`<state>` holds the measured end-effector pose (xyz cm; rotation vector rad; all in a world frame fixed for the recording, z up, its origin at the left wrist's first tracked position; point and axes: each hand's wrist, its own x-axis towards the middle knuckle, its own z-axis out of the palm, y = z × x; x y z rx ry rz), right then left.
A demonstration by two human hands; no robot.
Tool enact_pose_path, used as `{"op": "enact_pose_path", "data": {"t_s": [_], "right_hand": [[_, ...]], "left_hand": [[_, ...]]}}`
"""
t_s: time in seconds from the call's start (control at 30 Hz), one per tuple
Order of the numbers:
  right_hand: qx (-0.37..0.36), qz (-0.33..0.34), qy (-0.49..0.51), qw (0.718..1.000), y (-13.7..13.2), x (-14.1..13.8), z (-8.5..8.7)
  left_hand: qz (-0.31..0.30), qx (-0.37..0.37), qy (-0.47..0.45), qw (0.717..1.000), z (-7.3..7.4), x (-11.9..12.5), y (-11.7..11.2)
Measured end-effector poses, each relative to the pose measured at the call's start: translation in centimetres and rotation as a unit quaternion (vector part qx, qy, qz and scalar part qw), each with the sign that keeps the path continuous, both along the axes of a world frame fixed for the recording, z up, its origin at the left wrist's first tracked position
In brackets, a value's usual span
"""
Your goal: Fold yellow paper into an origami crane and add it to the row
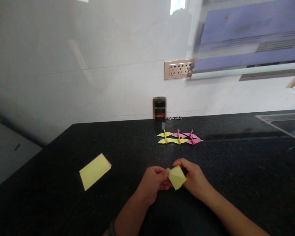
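Note:
A small folded square of yellow origami paper [177, 178] is held above the dark counter, tilted so it looks like a diamond. My left hand [155, 183] pinches its left corner between thumb and fingers. Around the right side of the same paper curls my right hand [193, 177], its fingertips partly hidden behind the sheet. Beyond the hands stand two short rows of folded paper cranes, some yellow [165, 141] and some pink [193, 141].
A stack of yellow paper [95, 171] with a pink edge lies on the black counter [127, 141] at left. Against the wall stands a dark blurred-out object [159, 109], with a patterned strip [174, 118] beside it. A sink edge [280, 127] shows at right, a socket panel [178, 69] above.

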<state>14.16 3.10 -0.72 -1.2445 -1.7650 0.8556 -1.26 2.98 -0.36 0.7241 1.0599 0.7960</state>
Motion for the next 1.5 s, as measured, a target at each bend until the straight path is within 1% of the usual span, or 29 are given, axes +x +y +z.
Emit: {"op": "enact_pose_path", "data": {"t_s": [0.1,0.17,0.23,0.3,0.33,0.4,0.47,0.5,0.57,0.67,0.73,0.83,0.9,0.97,1.13,1.27,1.37,1.43,1.5], "right_hand": [[-0.084,0.003,0.108,0.991,0.3,-0.2,-0.4],[-0.136,-0.003,0.177,0.975,0.5,-0.2,-0.3],[-0.17,-0.005,0.223,0.96,0.6,-0.2,0.0],[-0.175,-0.008,0.253,0.952,0.7,-0.1,0.4],[-0.172,-0.012,0.266,0.949,0.7,-0.1,0.6],[-0.171,-0.019,0.291,0.941,0.6,0.0,0.8],[-0.189,-0.019,0.313,0.931,0.5,0.1,1.0],[-0.2,-0.019,0.323,0.925,0.5,0.1,1.0],[-0.215,-0.026,0.347,0.913,0.4,0.0,0.9],[-0.227,-0.027,0.389,0.892,0.3,-0.1,0.8],[-0.223,-0.007,0.381,0.897,0.1,-0.2,0.7],[-0.207,0.022,0.313,0.927,-0.2,-0.6,0.8],[-0.196,0.024,0.285,0.938,-0.4,-0.8,0.9],[-0.177,0.023,0.28,0.943,-0.5,-1.0,1.0],[-0.131,0.044,0.265,0.954,-0.4,-0.8,1.1],[-0.155,0.04,0.267,0.95,-0.4,-0.8,1.0],[-0.167,0.038,0.279,0.945,-0.5,-0.8,1.2],[-0.16,0.02,0.287,0.944,-0.3,-0.8,1.3],[-0.162,-0.015,0.303,0.939,-0.1,-0.5,1.2]], "left_hand": [[0.039,0.021,0.008,0.999,0.1,0.1,0.2],[0.057,0.044,0.028,0.997,0.2,0.1,0.3],[0.064,0.073,0.059,0.994,0.3,0.1,0.4],[0.051,0.097,0.09,0.99,0.3,0.1,0.3],[0.034,0.103,0.099,0.989,0.4,0.1,0.2],[-0.02,0.104,0.103,0.989,0.4,0.3,-0.1],[-0.077,0.098,0.092,0.988,0.4,0.5,-0.4],[-0.095,0.096,0.087,0.987,0.4,0.6,-0.5],[-0.095,0.095,0.08,0.988,0.5,0.8,-0.6],[-0.032,0.113,0.079,0.99,0.5,0.9,-0.5],[0.01,0.136,0.079,0.987,0.5,0.8,-0.3],[0.039,0.17,0.085,0.981,0.4,0.8,-0.3],[0.037,0.178,0.09,0.979,0.4,0.9,-0.4],[0.024,0.172,0.09,0.981,0.4,1.0,-0.5],[-0.015,0.156,0.084,0.984,0.6,1.1,-0.5],[-0.014,0.15,0.096,0.984,0.4,1.1,-0.6],[-0.026,0.145,0.091,0.985,0.4,1.2,-0.7],[-0.033,0.148,0.095,0.984,0.4,1.3,-0.7],[-0.038,0.149,0.098,0.983,0.5,1.3,-0.8]]}}
